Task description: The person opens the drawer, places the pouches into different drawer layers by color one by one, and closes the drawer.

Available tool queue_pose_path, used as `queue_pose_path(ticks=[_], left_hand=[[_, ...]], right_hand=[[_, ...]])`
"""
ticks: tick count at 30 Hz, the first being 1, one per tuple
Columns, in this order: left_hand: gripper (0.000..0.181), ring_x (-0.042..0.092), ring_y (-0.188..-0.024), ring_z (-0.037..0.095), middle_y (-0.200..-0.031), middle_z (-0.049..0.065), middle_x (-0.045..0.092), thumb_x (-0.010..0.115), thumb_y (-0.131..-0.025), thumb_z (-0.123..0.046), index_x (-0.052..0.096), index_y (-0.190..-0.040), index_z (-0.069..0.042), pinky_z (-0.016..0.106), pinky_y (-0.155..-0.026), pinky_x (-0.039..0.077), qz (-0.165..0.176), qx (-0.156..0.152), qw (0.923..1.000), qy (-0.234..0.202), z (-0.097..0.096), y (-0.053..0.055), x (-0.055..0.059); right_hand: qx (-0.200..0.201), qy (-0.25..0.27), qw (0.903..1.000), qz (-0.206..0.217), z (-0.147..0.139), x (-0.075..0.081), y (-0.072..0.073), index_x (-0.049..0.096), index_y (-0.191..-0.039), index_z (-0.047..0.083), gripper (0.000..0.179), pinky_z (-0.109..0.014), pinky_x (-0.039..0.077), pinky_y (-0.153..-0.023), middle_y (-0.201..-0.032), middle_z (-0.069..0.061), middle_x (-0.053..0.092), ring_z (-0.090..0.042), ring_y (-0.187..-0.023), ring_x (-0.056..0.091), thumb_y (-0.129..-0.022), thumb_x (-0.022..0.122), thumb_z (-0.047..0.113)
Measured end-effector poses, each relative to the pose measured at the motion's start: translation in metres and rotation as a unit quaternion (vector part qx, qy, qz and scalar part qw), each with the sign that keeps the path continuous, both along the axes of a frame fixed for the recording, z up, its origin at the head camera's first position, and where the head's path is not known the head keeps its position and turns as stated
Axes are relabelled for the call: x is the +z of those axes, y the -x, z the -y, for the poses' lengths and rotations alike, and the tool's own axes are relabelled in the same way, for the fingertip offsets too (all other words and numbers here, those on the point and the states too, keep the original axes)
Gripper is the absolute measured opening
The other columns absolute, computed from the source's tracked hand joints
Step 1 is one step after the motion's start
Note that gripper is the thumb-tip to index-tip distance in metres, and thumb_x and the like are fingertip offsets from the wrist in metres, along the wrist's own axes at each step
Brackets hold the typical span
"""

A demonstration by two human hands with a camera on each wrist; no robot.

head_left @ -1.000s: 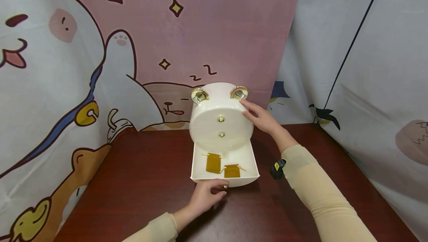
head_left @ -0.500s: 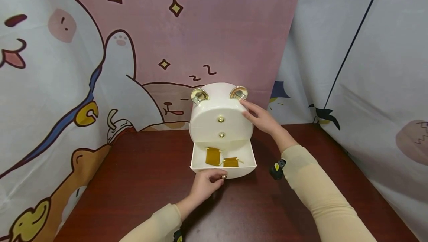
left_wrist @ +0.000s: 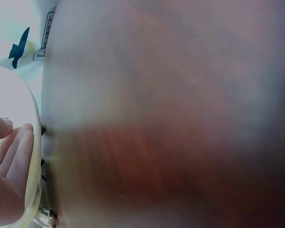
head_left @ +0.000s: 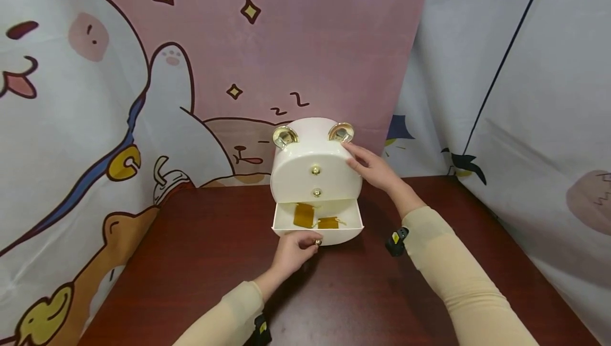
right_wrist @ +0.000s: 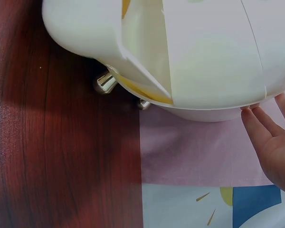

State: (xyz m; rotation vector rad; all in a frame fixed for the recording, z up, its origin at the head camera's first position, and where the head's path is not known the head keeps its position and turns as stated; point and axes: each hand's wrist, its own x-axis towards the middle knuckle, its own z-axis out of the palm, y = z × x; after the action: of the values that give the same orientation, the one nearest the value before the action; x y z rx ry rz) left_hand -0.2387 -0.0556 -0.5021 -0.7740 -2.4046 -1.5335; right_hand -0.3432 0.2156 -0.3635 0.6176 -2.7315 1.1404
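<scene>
A white jewelry box [head_left: 292, 179] with gold ears stands on the table, its bottom drawer [head_left: 341, 236] partly pulled out. Two mustard drawstring pouches lie inside: one pouch [head_left: 303, 216] at the left, another pouch [head_left: 328, 223] nearer the front. My left hand [head_left: 291, 253] pinches the gold knob [head_left: 318, 242] on the drawer front between thumb and finger. With fingers fairly straight, my right hand [head_left: 374, 168] touches the box's upper right side, just below the right ear [head_left: 341, 132]. In the right wrist view, those fingertips [right_wrist: 249, 114] meet the box's curved edge.
The dark red wooden table [head_left: 210, 261] carries the box. Cartoon-printed cloth [head_left: 324, 43] hangs behind and along both sides. Small gold feet [right_wrist: 104, 83] show under the box in the right wrist view. A small black device [head_left: 396, 241] is on the right wrist.
My left hand has pushed the bottom drawer inward, away from me, and the pouches have moved back with it. My right hand has stayed in place on the box.
</scene>
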Motion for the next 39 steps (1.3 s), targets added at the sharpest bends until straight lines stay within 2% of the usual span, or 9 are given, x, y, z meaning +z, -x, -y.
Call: queue_pose_path(ticks=[5, 11, 14, 21, 28, 32, 39], left_hand=[[0.025, 0.07, -0.078, 0.013, -0.09, 0.004, 0.075, 0.076, -0.081, 0.006, 0.078, -0.101, -0.008, 0.024, -0.071, 0.056, 0.003, 0.014, 0.9999, -0.002, -0.005, 0.01, 0.001], [0.024, 0.072, -0.083, 0.019, -0.093, 0.006, 0.075, 0.076, -0.08, 0.008, 0.078, -0.1, -0.006, 0.024, -0.072, 0.056, 0.018, 0.013, 0.9997, -0.013, -0.01, 0.022, 0.006], [0.023, 0.072, -0.082, 0.017, -0.092, 0.006, 0.075, 0.076, -0.08, 0.007, 0.078, -0.1, -0.005, 0.022, -0.069, 0.055, 0.031, 0.011, 0.9993, -0.015, -0.011, 0.026, 0.008], [0.024, 0.071, -0.078, 0.015, -0.091, 0.007, 0.075, 0.075, -0.08, 0.009, 0.077, -0.1, -0.005, 0.022, -0.064, 0.055, 0.038, 0.021, 0.9988, -0.023, -0.013, 0.035, 0.005], [0.023, 0.069, -0.073, 0.012, -0.089, 0.006, 0.075, 0.074, -0.083, 0.007, 0.078, -0.1, -0.007, 0.021, -0.06, 0.053, 0.076, 0.038, 0.9962, -0.016, -0.016, 0.041, 0.008], [0.023, 0.069, -0.073, 0.009, -0.089, 0.006, 0.075, 0.075, -0.082, 0.007, 0.078, -0.1, -0.007, 0.021, -0.06, 0.053, 0.076, 0.043, 0.996, -0.015, -0.017, 0.043, 0.01], [0.024, 0.071, -0.074, 0.014, -0.089, 0.007, 0.075, 0.076, -0.08, 0.008, 0.078, -0.099, -0.007, 0.022, -0.06, 0.054, 0.056, 0.052, 0.9969, -0.017, -0.018, 0.047, 0.009]], right_hand=[[0.008, -0.002, 1.0, -0.003, 0.001, 0.001, -0.002, 0.035, -0.155, 0.026, 0.058, -0.059, 0.028, -0.111, -0.161, -0.005, 0.028, -0.034, -0.144, 0.028, -0.102, 0.053, 0.041], [0.006, 0.004, 1.0, -0.001, -0.001, 0.003, -0.002, 0.035, -0.155, 0.027, 0.057, -0.06, 0.027, -0.111, -0.161, -0.004, 0.027, -0.034, -0.145, 0.026, -0.103, 0.052, 0.041], [0.006, -0.001, 1.0, -0.006, -0.003, 0.004, -0.001, 0.035, -0.155, 0.026, 0.058, -0.06, 0.027, -0.111, -0.161, -0.005, 0.027, -0.034, -0.145, 0.026, -0.103, 0.052, 0.041], [0.007, -0.008, 0.9999, -0.012, -0.002, 0.003, 0.0, 0.035, -0.155, 0.025, 0.057, -0.058, 0.027, -0.112, -0.161, -0.005, 0.028, -0.033, -0.145, 0.027, -0.103, 0.052, 0.04], [0.01, -0.008, 0.9998, -0.014, -0.001, 0.001, 0.0, 0.034, -0.156, 0.025, 0.057, -0.057, 0.026, -0.113, -0.161, -0.005, 0.028, -0.032, -0.146, 0.026, -0.103, 0.051, 0.039], [0.01, -0.006, 0.9999, -0.013, -0.002, 0.002, 0.001, 0.034, -0.156, 0.026, 0.056, -0.057, 0.026, -0.113, -0.161, -0.005, 0.027, -0.032, -0.146, 0.025, -0.103, 0.051, 0.039], [0.007, -0.004, 0.9999, -0.007, -0.001, 0.001, 0.001, 0.035, -0.155, 0.027, 0.057, -0.058, 0.027, -0.112, -0.161, -0.004, 0.027, -0.032, -0.145, 0.026, -0.103, 0.051, 0.04]])
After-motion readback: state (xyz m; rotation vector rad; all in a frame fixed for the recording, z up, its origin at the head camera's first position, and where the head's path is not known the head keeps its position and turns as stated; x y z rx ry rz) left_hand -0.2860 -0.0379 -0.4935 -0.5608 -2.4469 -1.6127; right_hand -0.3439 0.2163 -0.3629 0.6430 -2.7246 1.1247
